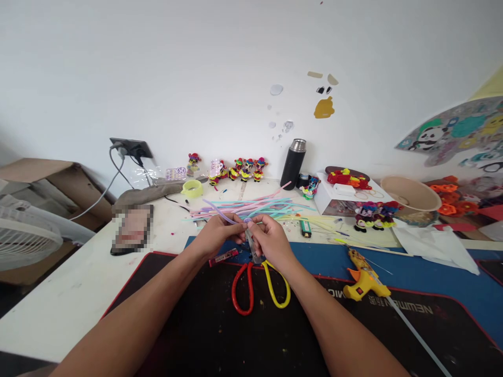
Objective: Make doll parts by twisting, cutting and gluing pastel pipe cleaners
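Between my two hands a light purple pipe cleaner (pixel 219 211) is pinched, its free end slanting up to the left and its other end coiled or bunched at my fingertips. My left hand (pixel 225 233) is closed on it, thumb against fingers. From the other side, my right hand (pixel 272 239) grips the bunched part, thumb tip close to the left thumb. Just below lies a pair of scissors (pixel 242 291) with one red and one yellow handle; my hands partly cover its blades. A small red-pink tube or packet (pixel 223 257) is near my left wrist.
Behind my hands lies a pile of pastel pipe cleaners (pixel 271 201). A yellow glue gun (pixel 365 277) rests on the mat at right. Small dolls (pixel 247 170), a black thermos (pixel 294 163) and yellow tape (pixel 192 188) stand farther back. A phone (pixel 132 228) lies left, beside a fan (pixel 27 238).
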Demonstrator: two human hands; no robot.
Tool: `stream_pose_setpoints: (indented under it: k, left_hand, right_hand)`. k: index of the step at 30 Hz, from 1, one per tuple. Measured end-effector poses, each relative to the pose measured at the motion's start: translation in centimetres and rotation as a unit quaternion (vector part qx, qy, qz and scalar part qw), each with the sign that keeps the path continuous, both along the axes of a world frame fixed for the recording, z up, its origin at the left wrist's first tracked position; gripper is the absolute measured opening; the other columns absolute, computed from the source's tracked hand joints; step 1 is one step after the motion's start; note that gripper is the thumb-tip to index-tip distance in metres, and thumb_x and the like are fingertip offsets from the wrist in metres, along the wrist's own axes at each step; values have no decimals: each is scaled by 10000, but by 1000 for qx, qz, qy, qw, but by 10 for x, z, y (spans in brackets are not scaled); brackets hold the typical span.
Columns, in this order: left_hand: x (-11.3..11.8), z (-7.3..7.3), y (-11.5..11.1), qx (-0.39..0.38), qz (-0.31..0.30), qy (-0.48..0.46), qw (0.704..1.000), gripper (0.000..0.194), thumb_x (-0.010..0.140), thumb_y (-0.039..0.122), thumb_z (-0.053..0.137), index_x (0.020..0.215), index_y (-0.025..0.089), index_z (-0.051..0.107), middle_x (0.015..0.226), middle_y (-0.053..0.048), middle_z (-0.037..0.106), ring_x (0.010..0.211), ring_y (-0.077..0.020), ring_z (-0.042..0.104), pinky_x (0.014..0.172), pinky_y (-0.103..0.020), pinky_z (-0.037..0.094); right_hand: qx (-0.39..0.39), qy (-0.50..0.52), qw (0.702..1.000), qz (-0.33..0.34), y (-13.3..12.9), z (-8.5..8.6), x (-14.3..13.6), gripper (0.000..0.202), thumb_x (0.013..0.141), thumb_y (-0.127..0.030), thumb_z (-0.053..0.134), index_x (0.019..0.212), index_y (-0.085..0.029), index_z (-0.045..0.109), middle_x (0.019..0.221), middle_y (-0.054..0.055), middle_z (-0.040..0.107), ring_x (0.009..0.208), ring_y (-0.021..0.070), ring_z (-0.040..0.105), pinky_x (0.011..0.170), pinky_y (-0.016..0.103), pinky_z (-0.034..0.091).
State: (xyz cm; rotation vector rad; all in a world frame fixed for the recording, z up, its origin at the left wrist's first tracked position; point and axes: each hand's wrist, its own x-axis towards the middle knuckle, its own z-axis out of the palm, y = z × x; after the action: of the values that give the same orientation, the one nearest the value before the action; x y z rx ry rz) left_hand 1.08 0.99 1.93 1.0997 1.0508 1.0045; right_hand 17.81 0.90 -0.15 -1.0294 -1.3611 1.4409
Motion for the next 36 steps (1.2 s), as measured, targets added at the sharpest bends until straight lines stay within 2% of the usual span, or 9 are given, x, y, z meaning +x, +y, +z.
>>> stream_pose_setpoints:
  k: [5,11,17,25,30,36]
  left_hand:
    - [-4,0,1,-15,-23,11,1000,381,618,425,924,730,132,708,631,-44,707,589,-146,649,560,-236,516]
    - [-20,11,5,-12,-98,89,991,368,650,453,904,751,138,743,696,-58,737,628,-163,674,611,-262,559]
    - [-23,23,7,18,-88,161,983,327,660,454,882,687,158,747,668,-51,735,598,-169,660,606,-272,561]
    - [-27,22,8,67,-81,220,970,265,688,439,846,719,185,777,641,-18,723,589,-169,642,598,-263,538]
    - [-27,20,7,65,-91,185,976,304,691,447,857,721,169,737,640,-6,697,595,-154,624,596,-254,519]
    - [-11,6,6,32,-12,48,998,365,657,461,888,719,145,716,603,-9,665,553,-132,592,543,-243,480]
  right_hand:
    - [23,-24,999,-2,1,-2,1,239,920,-451,610,894,-234,514,431,-116,487,289,95,408,333,192,313]
    - [17,-41,999,15,-1,1,0,238,921,-444,623,855,-237,527,432,-110,470,285,100,419,320,203,301]
    - [12,-53,998,34,-3,3,-1,195,916,-394,622,848,-247,514,457,-111,475,280,99,413,308,210,307]
    - [26,-111,992,55,-4,1,1,127,914,-338,624,885,-247,541,497,-109,487,295,97,431,318,206,329]
    - [27,-90,994,51,-4,1,0,150,923,-365,616,887,-247,531,484,-109,488,296,101,432,329,208,335]
    - [29,-33,999,30,-2,2,0,212,940,-439,597,896,-239,539,453,-102,502,307,103,436,351,205,355]
